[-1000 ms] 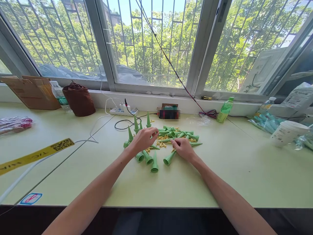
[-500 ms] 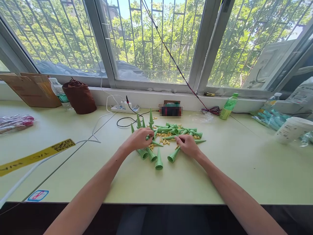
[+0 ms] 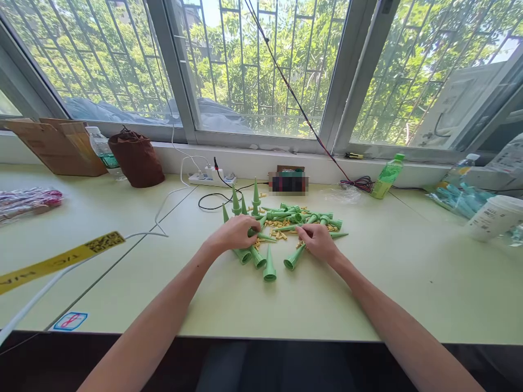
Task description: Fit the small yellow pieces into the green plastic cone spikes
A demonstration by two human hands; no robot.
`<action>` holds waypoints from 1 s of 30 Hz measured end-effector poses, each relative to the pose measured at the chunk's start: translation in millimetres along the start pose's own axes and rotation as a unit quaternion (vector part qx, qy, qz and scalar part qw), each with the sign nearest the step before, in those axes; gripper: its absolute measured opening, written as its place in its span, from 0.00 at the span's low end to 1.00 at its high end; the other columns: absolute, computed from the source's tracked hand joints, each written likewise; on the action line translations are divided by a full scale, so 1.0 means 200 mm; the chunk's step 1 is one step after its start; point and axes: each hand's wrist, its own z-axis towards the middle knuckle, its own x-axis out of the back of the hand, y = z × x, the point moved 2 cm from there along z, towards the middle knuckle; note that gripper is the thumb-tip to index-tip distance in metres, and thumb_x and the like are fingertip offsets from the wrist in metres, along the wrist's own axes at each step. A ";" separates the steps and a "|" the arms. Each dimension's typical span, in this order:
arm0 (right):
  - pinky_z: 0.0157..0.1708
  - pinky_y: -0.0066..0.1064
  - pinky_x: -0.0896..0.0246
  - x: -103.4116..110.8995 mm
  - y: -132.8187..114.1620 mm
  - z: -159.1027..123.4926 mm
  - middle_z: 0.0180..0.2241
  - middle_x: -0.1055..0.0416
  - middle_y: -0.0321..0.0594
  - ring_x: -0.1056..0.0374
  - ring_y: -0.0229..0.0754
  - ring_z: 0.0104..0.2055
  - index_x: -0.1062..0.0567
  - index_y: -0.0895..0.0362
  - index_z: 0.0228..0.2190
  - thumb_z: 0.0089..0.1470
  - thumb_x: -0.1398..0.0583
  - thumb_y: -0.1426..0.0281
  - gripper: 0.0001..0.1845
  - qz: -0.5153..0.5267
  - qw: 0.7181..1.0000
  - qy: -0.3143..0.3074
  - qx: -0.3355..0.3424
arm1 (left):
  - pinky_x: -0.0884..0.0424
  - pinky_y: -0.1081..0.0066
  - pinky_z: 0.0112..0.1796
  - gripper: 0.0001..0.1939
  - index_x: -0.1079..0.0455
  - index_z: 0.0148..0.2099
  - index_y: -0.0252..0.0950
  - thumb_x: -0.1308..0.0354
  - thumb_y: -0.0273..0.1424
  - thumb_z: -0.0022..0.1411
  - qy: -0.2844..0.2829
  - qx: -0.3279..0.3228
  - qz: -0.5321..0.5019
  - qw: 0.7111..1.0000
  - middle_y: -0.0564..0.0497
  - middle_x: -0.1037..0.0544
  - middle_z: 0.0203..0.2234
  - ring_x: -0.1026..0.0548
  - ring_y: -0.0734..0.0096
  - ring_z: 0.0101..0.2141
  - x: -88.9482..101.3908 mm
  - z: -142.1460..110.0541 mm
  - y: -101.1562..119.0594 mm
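Observation:
Green plastic cone spikes and small yellow plastic pieces (image 3: 281, 235) lie in a loose pile on the table. My left hand (image 3: 236, 233) is closed around the wide end of a green cone spike (image 3: 267, 238), whose tip points right. At the right of the pile, my right hand (image 3: 318, 239) has its thumb and fingertips pinched together; what they hold, if anything, is hidden. Below that hand lies another green cone (image 3: 291, 262), open end toward me. Another cone (image 3: 269, 267) rests between the hands, nearer me. Several cones, one a tall spike (image 3: 255, 198), stand upright behind my left hand.
A power strip (image 3: 212, 178) with cables and a partly blurred small box (image 3: 288, 182) sit along the window sill. Left are a brown pouch (image 3: 137, 159) and a cardboard box (image 3: 57, 149). Right are a green bottle (image 3: 387, 177) and a white cup (image 3: 496, 218). A white cable (image 3: 157, 231) crosses the left side.
The whole view has shifted slightly, so things sit a little further right. Both hands keep nearly the same places and grips over the pile.

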 end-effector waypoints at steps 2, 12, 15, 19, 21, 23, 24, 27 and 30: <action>0.22 0.28 0.53 0.00 0.00 0.00 0.15 0.43 0.33 0.48 0.34 0.19 0.35 0.58 0.15 0.60 0.47 0.61 0.24 0.001 1.000 -0.001 -0.002 | 0.34 0.69 0.38 0.12 0.24 0.39 0.40 0.47 0.30 0.54 -0.009 0.002 0.001 1.000 0.51 0.20 0.33 0.25 0.64 0.35 0.00 0.00 0.00; 0.23 0.29 0.53 -0.01 0.00 0.00 0.14 0.42 0.33 0.47 0.35 0.19 0.36 0.58 0.15 0.60 0.48 0.60 0.25 0.002 1.000 -0.003 0.006 | 0.34 0.69 0.39 0.10 0.24 0.39 0.39 0.46 0.32 0.58 -0.003 -0.005 -0.036 0.999 0.50 0.20 0.35 0.25 0.64 0.36 -0.01 0.00 -0.01; 0.22 0.29 0.53 -0.01 0.00 0.00 0.14 0.42 0.34 0.47 0.35 0.19 0.36 0.57 0.15 0.60 0.48 0.60 0.25 -0.001 1.000 -0.002 0.007 | 0.34 0.69 0.38 0.10 0.24 0.37 0.39 0.46 0.33 0.60 0.010 -0.008 -0.060 0.998 0.49 0.20 0.33 0.25 0.63 0.35 -0.02 0.01 -0.01; 0.22 0.29 0.53 -0.01 0.00 0.00 0.14 0.41 0.34 0.47 0.35 0.19 0.36 0.57 0.15 0.60 0.48 0.58 0.26 -0.003 1.000 0.001 0.007 | 0.34 0.71 0.33 0.12 0.23 0.38 0.36 0.46 0.36 0.61 0.036 -0.002 -0.114 0.993 0.49 0.21 0.30 0.27 0.68 0.30 -0.01 0.02 0.01; 0.22 0.29 0.52 -0.01 0.00 0.00 0.15 0.41 0.34 0.46 0.35 0.19 0.36 0.57 0.15 0.60 0.48 0.58 0.26 -0.002 1.000 0.000 0.006 | 0.35 0.74 0.30 0.13 0.23 0.38 0.35 0.45 0.37 0.62 0.050 0.005 -0.144 0.988 0.49 0.21 0.28 0.29 0.72 0.26 0.00 0.02 0.03; 0.22 0.29 0.53 -0.01 0.00 0.00 0.15 0.42 0.34 0.47 0.35 0.19 0.36 0.57 0.15 0.60 0.48 0.59 0.26 -0.004 1.000 -0.001 0.006 | 0.37 0.75 0.27 0.13 0.23 0.38 0.34 0.44 0.37 0.61 0.061 0.010 -0.167 0.984 0.50 0.22 0.26 0.31 0.75 0.23 0.00 0.02 0.05; 0.22 0.29 0.53 -0.01 0.00 0.00 0.15 0.42 0.34 0.47 0.35 0.19 0.36 0.57 0.15 0.60 0.48 0.59 0.25 -0.005 1.000 0.000 0.006 | 0.38 0.76 0.26 0.13 0.23 0.38 0.34 0.44 0.38 0.61 0.068 0.013 -0.176 0.982 0.51 0.23 0.25 0.33 0.76 0.22 0.00 0.02 0.06; 0.22 0.29 0.54 -0.01 0.00 0.00 0.15 0.43 0.33 0.48 0.35 0.19 0.37 0.57 0.15 0.60 0.48 0.58 0.25 -0.007 1.000 0.002 0.005 | 0.40 0.76 0.23 0.14 0.24 0.37 0.32 0.43 0.38 0.60 0.089 0.022 -0.203 0.975 0.52 0.25 0.21 0.36 0.78 0.20 0.00 0.02 0.08; 0.22 0.29 0.53 -0.01 -0.01 0.00 0.15 0.42 0.33 0.47 0.35 0.19 0.37 0.57 0.15 0.60 0.48 0.58 0.26 -0.003 1.000 0.002 0.003 | 0.42 0.77 0.22 0.14 0.24 0.36 0.32 0.43 0.38 0.60 0.093 0.026 -0.228 0.969 0.53 0.28 0.19 0.38 0.79 0.20 -0.01 0.03 0.09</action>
